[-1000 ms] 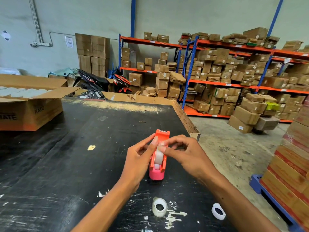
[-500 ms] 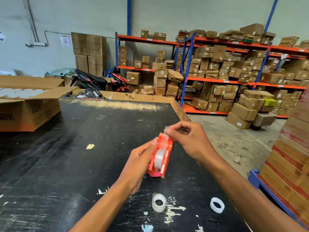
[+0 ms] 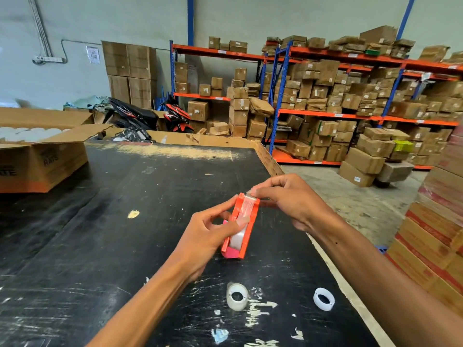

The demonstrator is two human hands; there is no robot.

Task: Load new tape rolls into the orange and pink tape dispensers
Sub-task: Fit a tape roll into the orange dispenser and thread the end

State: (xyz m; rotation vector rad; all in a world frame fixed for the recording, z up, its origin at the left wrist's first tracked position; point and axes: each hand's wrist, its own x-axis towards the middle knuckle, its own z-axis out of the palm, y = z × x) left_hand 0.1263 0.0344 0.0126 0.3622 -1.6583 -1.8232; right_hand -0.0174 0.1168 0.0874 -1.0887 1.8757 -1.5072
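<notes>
Two hands are on the job, and both grips are closed. My right hand [image 3: 290, 201] pinches the free end of the clear tape [image 3: 246, 206] at the top of the orange dispenser [image 3: 248, 226], while my left hand [image 3: 213, 234] holds the dispenser's side, thumb pressed over the roll seated inside. A second ago the right fingers were down at the roll, picking at it; half a second ago they had lifted a strip; now that strip is stretched flat up to the cutter end, just right of frame centre. I judge the orange one is nearly loaded, needing only the end stuck down. A pink dispenser [image 3: 231, 251] peeks out beneath it, touching the counter [image 3: 100, 234]. Toward the bottom of the frame lie a tape roll [image 3: 237, 296] and, well right of it, a white ring [image 3: 324, 298], probably an empty core.
</notes>
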